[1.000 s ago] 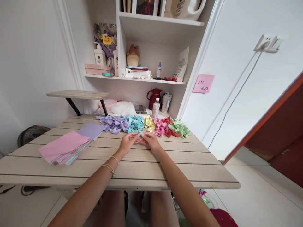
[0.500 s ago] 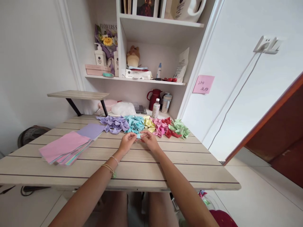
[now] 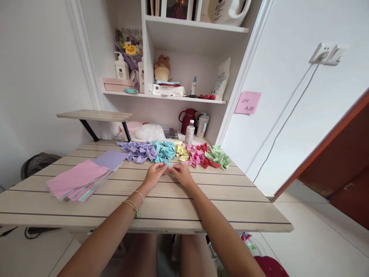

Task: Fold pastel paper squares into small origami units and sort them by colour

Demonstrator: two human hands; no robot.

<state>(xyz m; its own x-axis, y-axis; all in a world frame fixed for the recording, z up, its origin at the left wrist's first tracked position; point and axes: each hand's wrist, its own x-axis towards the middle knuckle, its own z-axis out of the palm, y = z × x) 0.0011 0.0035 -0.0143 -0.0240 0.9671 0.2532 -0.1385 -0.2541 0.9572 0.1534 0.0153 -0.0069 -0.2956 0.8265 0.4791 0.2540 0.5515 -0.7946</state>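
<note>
Both hands [image 3: 182, 174] pinching small blue paper [image 3: 170, 164]; long axis seemingly left-right, pointing direction unclear.

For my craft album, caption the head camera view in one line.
Left hand and right hand hold a small light blue paper piece before multicoloured folded paper heaps on a slatted wooden table.

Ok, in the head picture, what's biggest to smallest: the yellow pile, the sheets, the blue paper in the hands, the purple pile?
1. Sheets, though they lie nearer the camera, which makes them look bigger
2. Purple pile
3. Yellow pile
4. Blue paper, partly hidden
</note>
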